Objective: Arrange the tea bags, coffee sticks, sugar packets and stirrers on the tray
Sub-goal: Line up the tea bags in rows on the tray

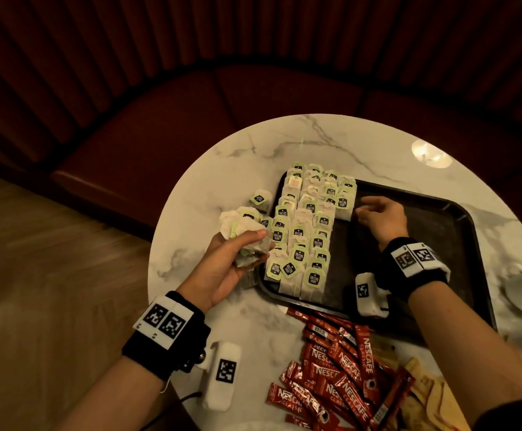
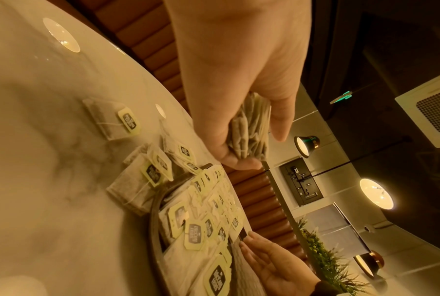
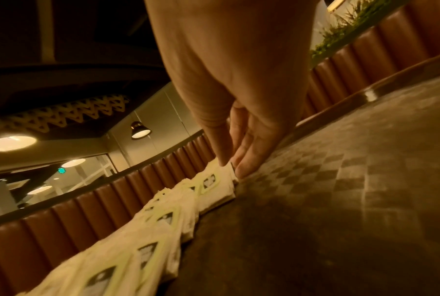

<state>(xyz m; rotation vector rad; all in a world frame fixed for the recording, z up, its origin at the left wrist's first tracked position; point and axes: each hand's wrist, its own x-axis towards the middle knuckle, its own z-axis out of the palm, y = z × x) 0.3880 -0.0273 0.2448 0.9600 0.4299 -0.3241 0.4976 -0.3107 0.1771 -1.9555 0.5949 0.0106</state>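
Left hand (image 1: pixel 222 262) grips a spare wad of tea bags (image 1: pixel 247 234) just off the tray (image 1: pixel 440 219), prob. as ready stock. Right hand (image 1: pixel 381 217), fingers (image 3: pixel 246 164) fairly straight, nudges the tray's tea-bag rows (image 1: pixel 309 228) square; coffee sticks (image 1: pixel 337 368) wait on the worktop (image 1: pixel 284 144) near the tray's front edge.

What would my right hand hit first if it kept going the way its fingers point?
Most likely the tea bags: the right hand points left across the tray, fingertips already at the edge of the nearest one. Contact looks made, though depth is unclear.
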